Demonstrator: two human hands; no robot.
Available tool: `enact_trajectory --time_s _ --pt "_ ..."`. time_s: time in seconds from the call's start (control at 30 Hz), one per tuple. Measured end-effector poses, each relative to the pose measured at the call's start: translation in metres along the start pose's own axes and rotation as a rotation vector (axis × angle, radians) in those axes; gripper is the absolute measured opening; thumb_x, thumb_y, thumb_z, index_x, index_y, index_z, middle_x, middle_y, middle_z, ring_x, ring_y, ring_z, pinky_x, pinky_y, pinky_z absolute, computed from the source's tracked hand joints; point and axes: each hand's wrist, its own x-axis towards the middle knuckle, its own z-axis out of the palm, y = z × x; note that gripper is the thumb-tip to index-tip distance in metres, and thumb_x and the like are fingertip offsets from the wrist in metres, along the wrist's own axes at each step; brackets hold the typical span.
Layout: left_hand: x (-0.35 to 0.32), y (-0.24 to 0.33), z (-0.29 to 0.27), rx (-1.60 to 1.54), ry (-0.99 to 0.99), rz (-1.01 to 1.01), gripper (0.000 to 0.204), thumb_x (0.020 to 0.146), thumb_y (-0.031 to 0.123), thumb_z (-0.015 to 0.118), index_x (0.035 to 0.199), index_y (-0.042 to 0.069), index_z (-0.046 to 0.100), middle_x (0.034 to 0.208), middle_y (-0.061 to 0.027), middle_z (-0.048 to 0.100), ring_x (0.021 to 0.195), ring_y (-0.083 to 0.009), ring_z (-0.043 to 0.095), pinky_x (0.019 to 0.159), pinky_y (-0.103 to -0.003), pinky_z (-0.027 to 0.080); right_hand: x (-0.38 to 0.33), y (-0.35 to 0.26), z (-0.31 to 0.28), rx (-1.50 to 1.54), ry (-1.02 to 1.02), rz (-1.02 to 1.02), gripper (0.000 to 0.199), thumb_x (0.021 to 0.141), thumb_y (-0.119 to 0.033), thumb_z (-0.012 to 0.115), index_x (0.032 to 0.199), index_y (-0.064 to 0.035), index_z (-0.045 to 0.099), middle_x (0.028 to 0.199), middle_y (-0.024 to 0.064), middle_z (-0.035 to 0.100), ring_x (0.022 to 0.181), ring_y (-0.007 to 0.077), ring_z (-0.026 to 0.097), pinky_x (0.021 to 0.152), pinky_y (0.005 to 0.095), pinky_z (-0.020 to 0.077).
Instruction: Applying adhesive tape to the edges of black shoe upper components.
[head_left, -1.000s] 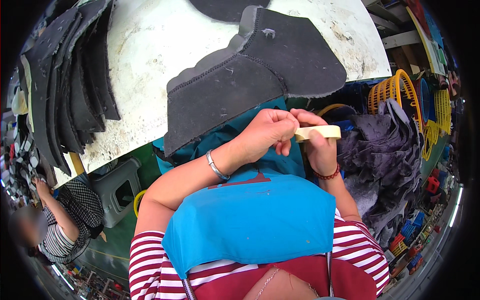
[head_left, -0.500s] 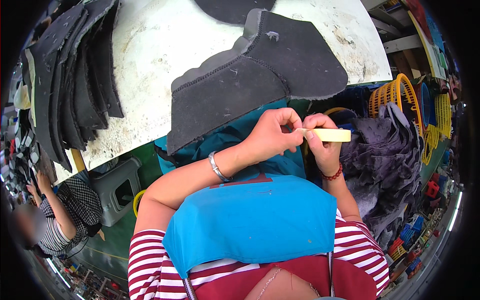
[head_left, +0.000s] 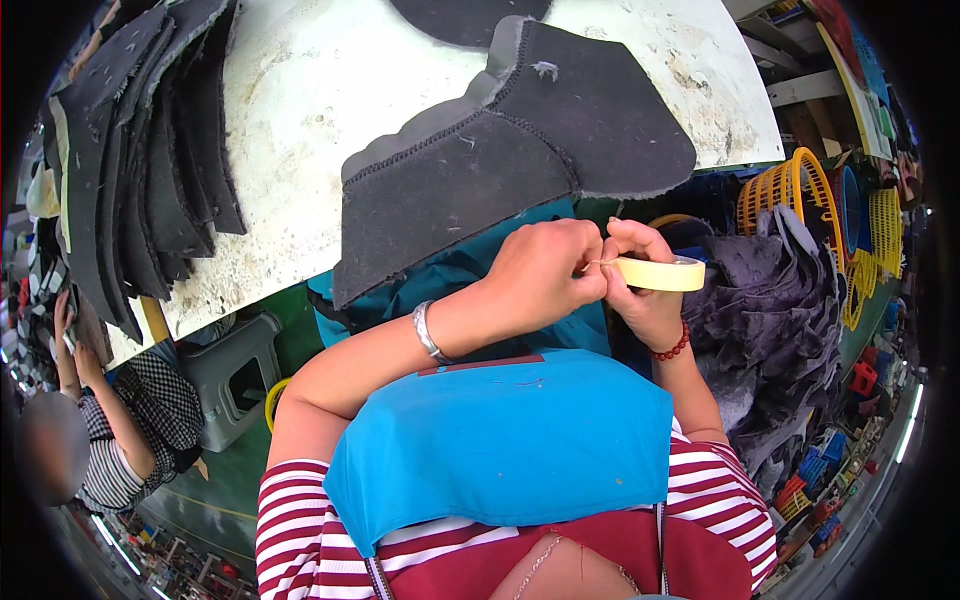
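Between thumb and fingers of my right hand (head_left: 645,285) is a roll of pale yellow tape (head_left: 665,275). My left hand (head_left: 545,270) pinches the tape's narrow, twisted free end, close against the right fingertips. Both hands are held over my lap, in front of the table edge. Just beyond them a dark grey boot-shaped fabric piece (head_left: 460,185) with a stitched seam lies flat, its near side reaching past the edge. A small tuft of light fluff (head_left: 545,71) sits on it.
The white, stained table (head_left: 290,110) carries a stack of dark fabric pieces (head_left: 150,140) at left and another dark piece (head_left: 470,18) at the far edge. At right are a heap of dark fleecy pieces (head_left: 770,320) and a yellow basket (head_left: 785,195). A grey stool (head_left: 240,380) and a co-worker (head_left: 110,430) are at left.
My left hand has turned over, its fingers curling in more tightly at the tape's end. The roll has tilted slightly in my right hand. The co-worker's arms have shifted.
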Motion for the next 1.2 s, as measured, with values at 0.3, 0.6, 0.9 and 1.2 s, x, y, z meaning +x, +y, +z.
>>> enact_trajectory --time_s 0.3,0.6,0.9,1.2 --pt "-0.002 0.017 -0.004 0.239 0.214 0.378 0.014 0.080 0.003 0.071 0.092 0.004 0.064 0.080 -0.0071 0.065 0.059 -0.0170 0.064 0.052 -0.031 0.049 0.011 -0.011 -0.017 -0.188 -0.023 -0.127 0.045 0.082 0.007 0.065 0.126 -0.0004 0.063 0.087 0.0035 0.063 0.078 0.0112 0.061 0.077 0.0270 0.0521" --pt "-0.004 0.013 -0.015 -0.696 -0.046 -0.266 0.016 0.100 0.013 0.065 0.107 0.000 0.072 0.087 -0.0036 0.070 0.068 -0.0076 0.067 0.054 -0.021 0.050 0.014 -0.017 -0.011 -0.586 0.054 -0.394 0.041 0.074 -0.001 0.079 0.113 -0.0078 0.068 0.092 0.0063 0.069 0.080 0.0224 0.064 0.076 0.0356 0.0484" --pt "-0.006 0.011 -0.011 -0.800 -0.014 -0.342 0.019 0.100 0.015 0.066 0.109 0.001 0.075 0.091 -0.0037 0.071 0.073 -0.0076 0.062 0.055 -0.022 0.050 0.016 -0.019 -0.007 -0.708 0.082 -0.481 0.041 0.072 0.002 0.079 0.110 -0.0105 0.069 0.091 0.0045 0.070 0.081 0.0229 0.065 0.077 0.0385 0.0481" --pt "-0.006 0.011 -0.011 -0.977 -0.045 -0.444 0.022 0.098 0.010 0.062 0.114 0.002 0.075 0.090 -0.0019 0.069 0.074 -0.0092 0.060 0.058 -0.025 0.046 0.020 -0.014 -0.002 -0.847 0.104 -0.601 0.039 0.069 0.001 0.080 0.105 -0.0108 0.069 0.088 0.0041 0.066 0.078 0.0242 0.065 0.075 0.0395 0.0479"
